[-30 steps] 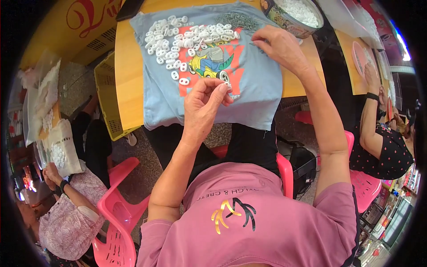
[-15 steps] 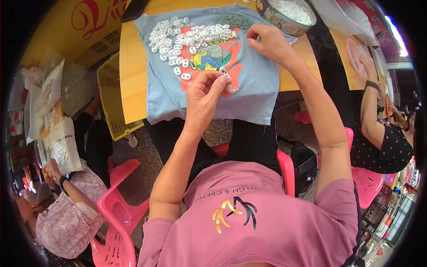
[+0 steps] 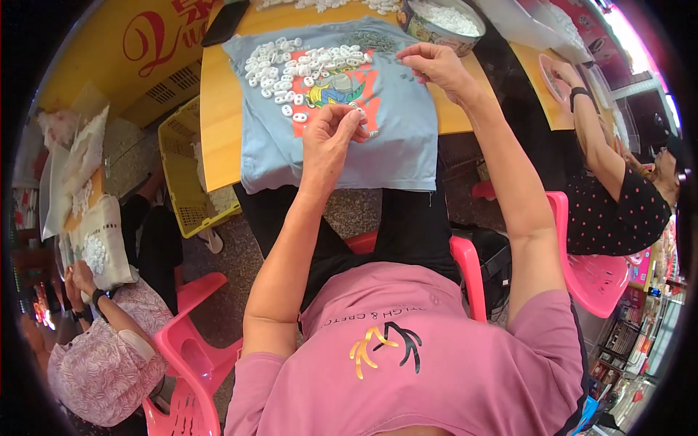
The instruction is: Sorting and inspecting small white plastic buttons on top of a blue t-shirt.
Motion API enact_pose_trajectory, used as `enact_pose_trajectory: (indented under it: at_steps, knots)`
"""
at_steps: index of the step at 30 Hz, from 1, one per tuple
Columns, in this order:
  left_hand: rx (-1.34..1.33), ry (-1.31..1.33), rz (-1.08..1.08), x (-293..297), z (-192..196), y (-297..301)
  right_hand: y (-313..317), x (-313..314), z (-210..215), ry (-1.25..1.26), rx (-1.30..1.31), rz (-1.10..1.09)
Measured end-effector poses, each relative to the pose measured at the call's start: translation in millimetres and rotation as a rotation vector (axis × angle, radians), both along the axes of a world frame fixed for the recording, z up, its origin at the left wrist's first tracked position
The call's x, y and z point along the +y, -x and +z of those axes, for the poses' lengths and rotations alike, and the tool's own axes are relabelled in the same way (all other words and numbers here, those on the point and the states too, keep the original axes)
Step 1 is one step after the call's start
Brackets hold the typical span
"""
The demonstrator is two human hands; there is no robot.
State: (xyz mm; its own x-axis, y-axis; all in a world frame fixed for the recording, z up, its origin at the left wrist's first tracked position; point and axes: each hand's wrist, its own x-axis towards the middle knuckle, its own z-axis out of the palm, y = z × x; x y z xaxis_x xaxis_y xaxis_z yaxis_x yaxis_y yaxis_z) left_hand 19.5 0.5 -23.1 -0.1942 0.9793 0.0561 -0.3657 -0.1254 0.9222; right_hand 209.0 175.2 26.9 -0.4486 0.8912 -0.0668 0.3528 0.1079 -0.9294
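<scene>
My left hand (image 3: 329,139) pinches a small white two-hole plastic piece (image 3: 355,107) between thumb and fingertips, above the near part of a light blue T-shirt (image 3: 273,156) spread on the table. My right hand (image 3: 442,70) is at the shirt's far right, thumb and forefinger together; what they hold, if anything, is too small to make out. Just left of it lies a heap of tiny dark grey-green parts (image 3: 369,40), with a few scattered under the fingers. Many matching white oval pieces (image 3: 265,71) are piled on the shirt at the far left and middle.
A round tub (image 3: 424,33) full of white pieces stands beyond my right hand. A dark flat object (image 3: 227,22) lies at the table's far left corner. A yellow crate (image 3: 182,174) sits left of the table (image 3: 218,131). Other people work on both sides, near pink chairs (image 3: 193,341).
My right hand has shifted slightly left, to the edge of the dark parts. The left hand still pinches the white piece. The view has shifted slightly, showing more white pieces along the far edge.
</scene>
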Motion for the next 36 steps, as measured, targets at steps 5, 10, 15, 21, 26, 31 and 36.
enact_pose_trajectory:
  at_steps: [5,10,15,21,26,31,36]
  knots:
    - [0.013,-0.019,0.004,-1,1,0,0,-1,1,-0.045,0.011,-0.025]
    - [-0.003,-0.026,-0.001,1,-2,-1,-2,2,2,-0.06,0.033,-0.033]
    - [0.006,-0.029,0.002,2,-5,0,1,-3,0,-0.064,-0.035,-0.033]
    - [0.026,-0.023,0.001,2,-4,-1,2,-3,-10,-0.076,-0.05,-0.044]
    - [0.033,-0.044,0.008,0,-3,-1,-1,-1,-21,-0.016,-0.033,-0.041]
    - [-0.004,-0.033,0.011,2,-4,-1,0,-1,-23,0.013,0.001,-0.06]
    - [-0.01,-0.041,0.022,2,-4,0,2,-4,-19,0.038,0.022,-0.111]
